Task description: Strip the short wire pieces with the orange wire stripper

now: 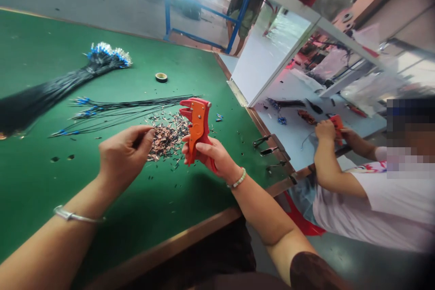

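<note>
the right hand (210, 157) grips an orange plastic wire stripper (198, 123), the left hand (125, 156) pinches something too fine to tell; a thick bundle of blue-tipped black wires (61, 84) looks done, a thinner spread of blue-tipped black wires (115, 113) lies apart.

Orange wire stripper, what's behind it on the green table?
A heap of copper wire bits and black wires with blue ends lie behind the stripper; the right hand and stripper hide whatever is directly beneath.

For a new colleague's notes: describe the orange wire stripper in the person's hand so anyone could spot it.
On the green workbench, find the heap of copper wire offcuts. Right beside it, the right hand grips an upright orange wire stripper, the only orange tool on this green bench.
</note>
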`<state>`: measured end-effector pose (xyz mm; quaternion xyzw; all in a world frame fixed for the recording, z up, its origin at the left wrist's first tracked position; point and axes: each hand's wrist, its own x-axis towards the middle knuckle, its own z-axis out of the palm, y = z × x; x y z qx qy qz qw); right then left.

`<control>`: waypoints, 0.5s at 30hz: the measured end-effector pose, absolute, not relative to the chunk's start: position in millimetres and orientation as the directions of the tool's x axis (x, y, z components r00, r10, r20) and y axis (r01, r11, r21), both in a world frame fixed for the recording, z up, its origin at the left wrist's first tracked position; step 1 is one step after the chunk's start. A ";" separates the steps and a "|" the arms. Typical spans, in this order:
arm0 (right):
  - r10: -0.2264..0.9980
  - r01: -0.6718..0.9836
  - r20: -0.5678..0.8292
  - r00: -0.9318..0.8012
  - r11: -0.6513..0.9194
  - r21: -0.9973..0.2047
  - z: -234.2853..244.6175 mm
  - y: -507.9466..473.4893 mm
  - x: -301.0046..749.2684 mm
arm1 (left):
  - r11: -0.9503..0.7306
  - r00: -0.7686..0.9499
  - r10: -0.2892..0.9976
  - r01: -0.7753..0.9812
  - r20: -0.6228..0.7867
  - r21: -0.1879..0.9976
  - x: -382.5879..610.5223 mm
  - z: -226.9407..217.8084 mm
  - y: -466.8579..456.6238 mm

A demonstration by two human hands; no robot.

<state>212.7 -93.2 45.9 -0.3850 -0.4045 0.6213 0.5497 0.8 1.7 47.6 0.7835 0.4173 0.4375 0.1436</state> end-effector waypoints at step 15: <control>0.991 -0.236 0.068 -0.114 0.040 -0.971 35.4 -97.0 196.7 | -0.806 0.369 0.536 0.492 0.760 0.330 15.1 60.3 -29.3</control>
